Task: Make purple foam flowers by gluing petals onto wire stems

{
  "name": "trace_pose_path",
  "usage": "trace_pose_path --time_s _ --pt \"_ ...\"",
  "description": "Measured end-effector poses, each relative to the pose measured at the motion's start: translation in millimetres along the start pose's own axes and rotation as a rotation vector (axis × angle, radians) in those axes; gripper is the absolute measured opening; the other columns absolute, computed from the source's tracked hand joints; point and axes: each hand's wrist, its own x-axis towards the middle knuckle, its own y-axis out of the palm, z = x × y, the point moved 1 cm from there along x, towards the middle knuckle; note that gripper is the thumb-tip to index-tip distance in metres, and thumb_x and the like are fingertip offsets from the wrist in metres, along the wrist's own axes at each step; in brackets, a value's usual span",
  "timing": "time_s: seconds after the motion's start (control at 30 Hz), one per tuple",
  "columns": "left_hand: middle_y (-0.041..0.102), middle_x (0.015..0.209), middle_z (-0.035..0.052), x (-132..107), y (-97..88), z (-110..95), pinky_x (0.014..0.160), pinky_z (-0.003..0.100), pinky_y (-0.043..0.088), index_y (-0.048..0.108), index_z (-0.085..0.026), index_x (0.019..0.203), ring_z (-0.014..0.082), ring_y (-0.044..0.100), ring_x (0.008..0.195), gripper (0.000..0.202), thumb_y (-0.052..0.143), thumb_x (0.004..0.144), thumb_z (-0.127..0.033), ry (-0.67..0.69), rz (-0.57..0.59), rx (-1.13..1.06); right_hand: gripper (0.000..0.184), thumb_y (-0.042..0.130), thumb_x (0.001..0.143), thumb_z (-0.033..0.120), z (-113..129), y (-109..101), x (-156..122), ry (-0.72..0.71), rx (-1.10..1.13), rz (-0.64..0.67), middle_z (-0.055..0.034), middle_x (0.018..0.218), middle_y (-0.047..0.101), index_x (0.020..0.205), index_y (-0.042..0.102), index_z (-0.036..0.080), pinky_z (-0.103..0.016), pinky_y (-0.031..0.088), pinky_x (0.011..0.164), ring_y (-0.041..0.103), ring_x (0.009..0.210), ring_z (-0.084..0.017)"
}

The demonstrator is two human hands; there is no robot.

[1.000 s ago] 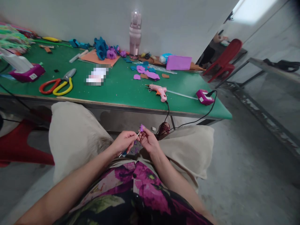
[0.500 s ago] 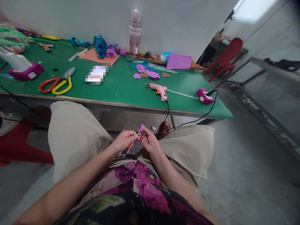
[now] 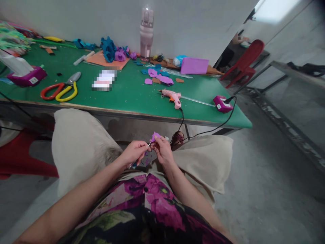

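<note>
Both hands meet over my lap, below the edge of the green table [image 3: 127, 98]. My left hand [image 3: 134, 153] is closed in a pinch on a thin stick [image 3: 140, 155] that runs down to a blue end. My right hand [image 3: 162, 150] pinches a small purple petal piece [image 3: 154, 136] at the stick's upper tip. The fingertips of the two hands nearly touch.
On the table lie a pink glue gun [image 3: 171, 97] with its black cord, a magenta socket block [image 3: 222, 103], red and yellow scissors [image 3: 59, 91], purple and blue cut pieces [image 3: 157, 76], a pink bottle [image 3: 146, 32]. A red chair [image 3: 243, 62] stands at the right.
The purple piece at the stick's tip has turned and shows wider above my right fingers. Both hands stay in the same place over my lap.
</note>
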Motion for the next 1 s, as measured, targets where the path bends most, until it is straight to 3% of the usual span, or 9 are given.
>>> trace_pose_path --time_s 0.17,0.47,1.0 --pt "0.038 0.031 -0.009 2.1 -1.4 4.3 0.029 0.015 0.024 0.058 -0.015 0.075 0.0056 0.03 0.024 0.022 0.047 0.078 -0.033 0.034 -0.005 0.016 0.024 0.072 0.064 0.034 3.1 3.4 -1.7 -0.153 -0.119 0.001 0.0042 0.053 0.06 0.07 0.057 0.016 -0.016 0.045 0.045 0.052 0.044 -0.006" --pt "0.037 0.034 -0.0095 5.3 -3.7 9.6 0.028 0.016 0.026 0.06 -0.014 0.075 0.0054 0.03 0.025 0.021 0.046 0.078 -0.03 0.091 -0.057 0.12 0.023 0.069 0.069 0.035 2.5 3.6 -2.5 -0.191 -0.205 0.036 0.004 0.055 0.061 0.071 0.057 0.016 -0.018 0.044 0.049 0.052 0.046 -0.006" --pt "0.037 0.031 -0.0089 -0.9 -2.1 1.9 0.029 0.016 0.025 0.056 -0.015 0.069 0.006 0.029 0.025 0.019 0.047 0.074 -0.03 0.048 -0.049 0.015 0.022 0.065 0.073 0.038 2.9 5.2 -4.4 -0.295 -0.395 0.077 0.0027 0.061 0.062 0.075 0.057 0.017 -0.021 0.046 0.052 0.054 0.051 -0.008"
